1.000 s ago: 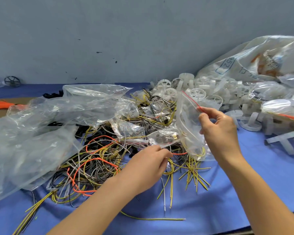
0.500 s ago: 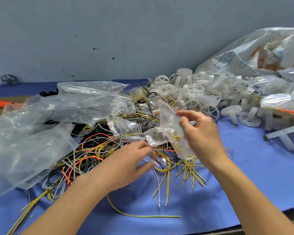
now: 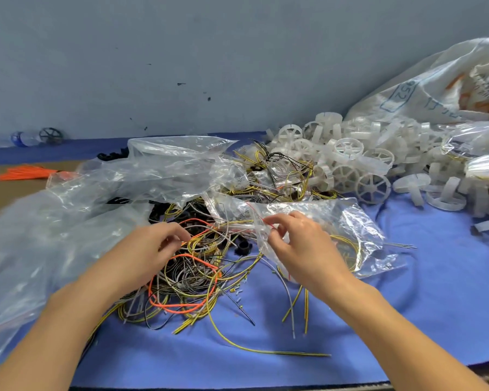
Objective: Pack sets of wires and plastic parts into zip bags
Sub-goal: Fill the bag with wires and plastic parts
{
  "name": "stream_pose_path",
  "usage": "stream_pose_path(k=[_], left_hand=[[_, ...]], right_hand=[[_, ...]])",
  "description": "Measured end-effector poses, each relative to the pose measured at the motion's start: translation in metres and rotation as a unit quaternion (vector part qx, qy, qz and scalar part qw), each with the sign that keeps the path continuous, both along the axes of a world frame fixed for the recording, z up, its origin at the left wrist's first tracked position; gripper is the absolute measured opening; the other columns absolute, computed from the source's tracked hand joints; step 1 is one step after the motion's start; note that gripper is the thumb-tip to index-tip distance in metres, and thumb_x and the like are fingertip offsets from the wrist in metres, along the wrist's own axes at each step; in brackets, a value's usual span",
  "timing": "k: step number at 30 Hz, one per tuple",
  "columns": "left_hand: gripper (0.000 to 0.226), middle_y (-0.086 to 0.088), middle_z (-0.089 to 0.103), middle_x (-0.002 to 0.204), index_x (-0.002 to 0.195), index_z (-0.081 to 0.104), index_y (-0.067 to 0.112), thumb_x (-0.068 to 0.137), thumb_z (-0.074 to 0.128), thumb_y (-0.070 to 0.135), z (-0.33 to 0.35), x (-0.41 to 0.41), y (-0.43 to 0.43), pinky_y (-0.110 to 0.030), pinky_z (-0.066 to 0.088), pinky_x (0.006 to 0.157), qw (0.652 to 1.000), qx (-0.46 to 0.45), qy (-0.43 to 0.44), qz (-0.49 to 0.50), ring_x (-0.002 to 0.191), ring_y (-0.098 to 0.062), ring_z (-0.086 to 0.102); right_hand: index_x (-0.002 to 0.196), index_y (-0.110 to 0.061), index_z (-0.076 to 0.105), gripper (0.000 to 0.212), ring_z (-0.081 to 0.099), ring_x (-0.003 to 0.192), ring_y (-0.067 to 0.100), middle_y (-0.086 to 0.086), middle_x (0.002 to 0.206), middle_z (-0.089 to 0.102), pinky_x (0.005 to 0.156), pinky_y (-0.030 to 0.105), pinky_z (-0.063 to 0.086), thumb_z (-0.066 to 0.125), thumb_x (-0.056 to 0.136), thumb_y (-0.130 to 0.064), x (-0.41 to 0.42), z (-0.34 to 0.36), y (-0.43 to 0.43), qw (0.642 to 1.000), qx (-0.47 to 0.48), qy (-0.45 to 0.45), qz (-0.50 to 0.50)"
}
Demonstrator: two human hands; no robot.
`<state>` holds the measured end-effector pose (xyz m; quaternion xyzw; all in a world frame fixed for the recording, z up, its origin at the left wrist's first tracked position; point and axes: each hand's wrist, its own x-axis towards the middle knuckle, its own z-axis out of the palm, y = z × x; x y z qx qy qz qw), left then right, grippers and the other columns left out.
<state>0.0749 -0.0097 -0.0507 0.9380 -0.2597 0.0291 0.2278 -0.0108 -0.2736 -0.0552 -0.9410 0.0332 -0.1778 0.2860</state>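
**Our right hand (image 3: pixel 302 249) pinches the mouth of the zip bag (image 3: pixel 359 221)**

Nearest us, a lone yellow wire (image 3: pixel 266 351) lies on the blue cloth (image 3: pixel 421 306). Beyond it our left hand (image 3: pixel 150 252) rests on the tangle of wires (image 3: pixel 192 277), fingers curled into the strands; we cannot tell whether they grip one. Our right hand nips the bag's red-striped mouth between thumb and fingertips. The bag's body lies on the cloth beyond and to the right of that pinch, with yellow wire coiled inside. Crumpled clear plastic sheets (image 3: pixel 158 170) spread behind and left of the tangle. Farther back sit a heap of white plastic wheels (image 3: pixel 347 170) and, far right, a large printed sack (image 3: pixel 435 88) against the wall (image 3: pixel 181 52).
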Motion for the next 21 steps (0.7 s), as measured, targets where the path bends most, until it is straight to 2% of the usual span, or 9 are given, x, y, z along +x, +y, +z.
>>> stream_pose_path(k=[3, 6, 9, 14, 18, 21], left_hand=[[0.023, 0.018, 0.064, 0.098, 0.097, 0.062, 0.042, 0.096, 0.059, 0.019, 0.000, -0.001, 0.002, -0.009, 0.039, 0.073, 1.000, 0.015, 0.012, -0.018, 0.088, 0.006, 0.057], [0.018, 0.016, 0.064, 0.092, 0.098, 0.063, 0.039, 0.097, 0.057, 0.022, 0.004, -0.001, 0.009, -0.009, 0.039, 0.066, 1.000, 0.018, 0.012, -0.007, 0.081, 0.008, 0.056], [0.011, 0.011, 0.065, 0.083, 0.090, 0.063, 0.041, 0.094, 0.061, 0.031, 0.008, -0.003, 0.017, -0.013, 0.040, 0.061, 0.999, 0.031, 0.035, -0.007, 0.072, 0.001, 0.056], [0.003, 0.012, 0.064, 0.084, 0.095, 0.063, 0.039, 0.093, 0.061, 0.040, 0.000, -0.013, 0.022, -0.023, 0.048, 0.072, 0.994, 0.090, 0.061, 0.005, 0.073, -0.001, 0.058], [0.012, 0.015, 0.064, 0.074, 0.089, 0.064, 0.037, 0.095, 0.055, 0.043, -0.001, -0.012, 0.021, -0.022, 0.042, 0.062, 0.998, 0.041, 0.029, 0.025, 0.068, 0.005, 0.057], [0.015, 0.019, 0.061, 0.080, 0.100, 0.066, 0.033, 0.099, 0.052, 0.035, 0.001, -0.002, 0.013, -0.017, 0.037, 0.060, 0.998, -0.007, -0.037, 0.057, 0.070, 0.005, 0.055]], right_hand=[[0.121, -0.033, 0.062, 0.028, 0.055, 0.094, 0.013, -0.012, 0.095, 0.051, 0.078, 0.035, 0.045, 0.047, 0.097, -0.034, 0.001, -0.001, -0.001, 1.000, -0.008, 0.000, 0.001], [0.120, -0.033, 0.062, 0.028, 0.055, 0.093, 0.014, -0.013, 0.093, 0.050, 0.078, 0.036, 0.046, 0.047, 0.097, -0.032, 0.000, -0.003, -0.001, 1.000, -0.011, -0.001, 0.000], [0.119, -0.033, 0.063, 0.027, 0.054, 0.092, 0.014, -0.011, 0.094, 0.052, 0.076, 0.035, 0.046, 0.048, 0.097, -0.031, 0.000, -0.005, -0.002, 1.000, -0.013, -0.008, -0.001], [0.120, -0.034, 0.061, 0.027, 0.054, 0.097, 0.015, -0.010, 0.098, 0.054, 0.077, 0.035, 0.045, 0.047, 0.097, -0.032, 0.002, -0.006, 0.002, 1.000, -0.021, -0.006, 0.004], [0.120, -0.035, 0.061, 0.027, 0.053, 0.095, 0.014, -0.012, 0.097, 0.052, 0.074, 0.035, 0.045, 0.046, 0.098, -0.033, 0.001, -0.007, 0.003, 1.000, -0.025, -0.007, 0.004], [0.121, -0.034, 0.061, 0.028, 0.054, 0.094, 0.014, -0.012, 0.095, 0.050, 0.075, 0.035, 0.045, 0.046, 0.098, -0.032, 0.003, -0.006, 0.004, 1.000, -0.027, -0.007, 0.000]])
